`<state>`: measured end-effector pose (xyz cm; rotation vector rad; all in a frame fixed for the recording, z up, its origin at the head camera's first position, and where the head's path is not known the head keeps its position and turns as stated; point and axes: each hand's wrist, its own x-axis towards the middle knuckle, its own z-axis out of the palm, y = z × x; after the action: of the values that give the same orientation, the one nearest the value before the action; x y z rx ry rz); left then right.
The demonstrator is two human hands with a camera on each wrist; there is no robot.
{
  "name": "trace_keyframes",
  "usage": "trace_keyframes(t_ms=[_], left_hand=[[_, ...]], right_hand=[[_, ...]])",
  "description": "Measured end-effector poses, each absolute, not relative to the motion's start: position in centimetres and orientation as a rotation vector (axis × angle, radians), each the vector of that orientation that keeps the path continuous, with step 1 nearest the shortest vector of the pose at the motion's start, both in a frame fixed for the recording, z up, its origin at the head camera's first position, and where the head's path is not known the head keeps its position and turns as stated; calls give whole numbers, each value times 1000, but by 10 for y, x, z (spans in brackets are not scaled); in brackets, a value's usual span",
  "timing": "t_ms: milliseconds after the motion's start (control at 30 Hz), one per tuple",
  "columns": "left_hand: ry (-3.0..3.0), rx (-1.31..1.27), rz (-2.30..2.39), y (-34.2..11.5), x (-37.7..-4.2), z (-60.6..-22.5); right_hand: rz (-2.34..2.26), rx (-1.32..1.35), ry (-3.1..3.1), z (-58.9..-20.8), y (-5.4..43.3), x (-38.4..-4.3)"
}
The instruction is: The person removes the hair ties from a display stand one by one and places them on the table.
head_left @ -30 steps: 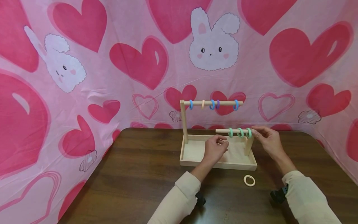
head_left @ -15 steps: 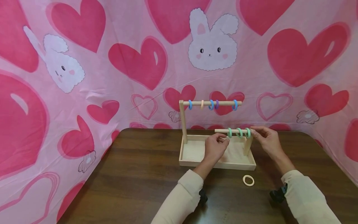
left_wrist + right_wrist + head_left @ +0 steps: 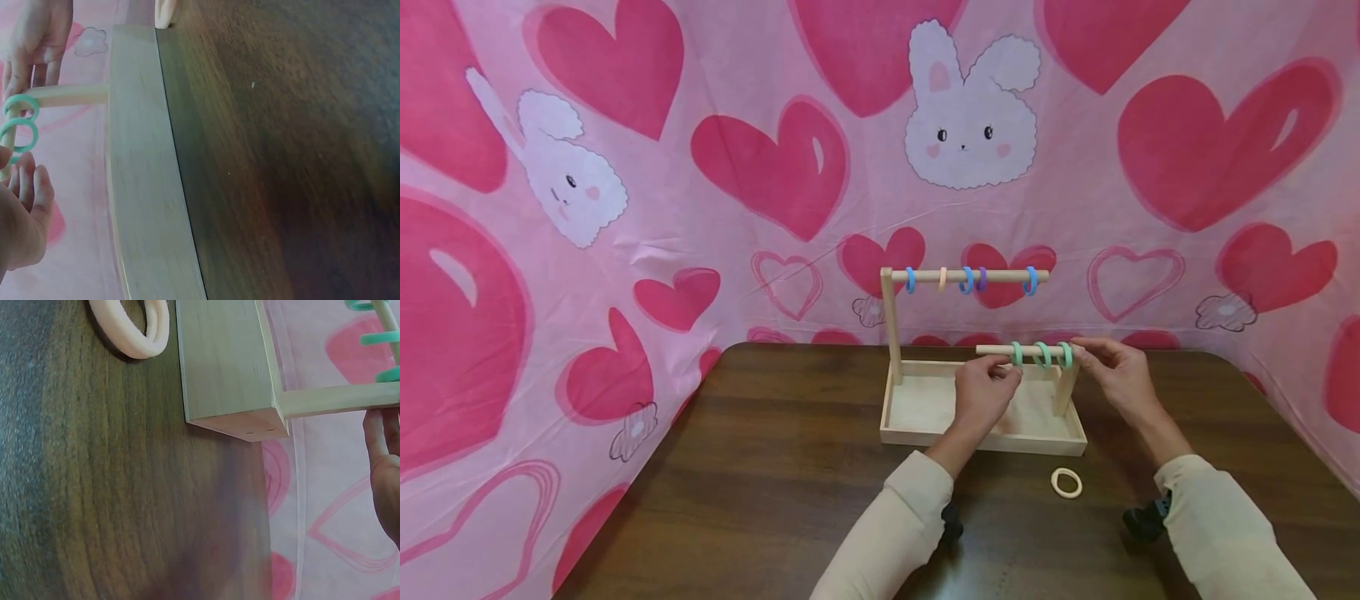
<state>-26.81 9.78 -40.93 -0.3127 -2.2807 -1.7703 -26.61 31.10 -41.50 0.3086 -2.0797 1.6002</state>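
Observation:
A wooden rack (image 3: 983, 443) has a tray base and two horizontal dowels on posts. Three mint green rings hang on the lower dowel (image 3: 992, 350). My left hand (image 3: 987, 392) pinches the leftmost green ring (image 3: 1017, 353) at its lower part, thumb and index finger meeting there. At the dowel's right end, my right hand (image 3: 1120, 375) steadies the top of the short post (image 3: 1065, 392) between thumb and fingers. In the right wrist view its fingers (image 3: 376, 434) lie against that post. The middle green ring (image 3: 1042, 355) and right green ring (image 3: 1064, 355) sit between the hands.
On the taller upper dowel (image 3: 1000, 276) hang several blue, cream and purple rings. A loose cream ring (image 3: 1066, 483) lies on the brown table (image 3: 760, 483) in front of the tray. Behind the table hangs a pink cloth (image 3: 880, 208) with hearts and rabbits.
My left hand has shifted right and slightly up, its fingertips coming to the leftmost green ring. The right hand stays at the post, and the rings keep their places.

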Motion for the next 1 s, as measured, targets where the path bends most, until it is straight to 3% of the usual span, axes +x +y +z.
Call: trace_keyframes(t_ms=[500, 1000], left_hand=[[-2276, -305, -1727, 103, -267, -411], [-2280, -344, -1620, 110, -268, -408]], right_hand=[[1839, 503, -1924, -421, 317, -267], [1862, 532, -1860, -419, 315, -268]])
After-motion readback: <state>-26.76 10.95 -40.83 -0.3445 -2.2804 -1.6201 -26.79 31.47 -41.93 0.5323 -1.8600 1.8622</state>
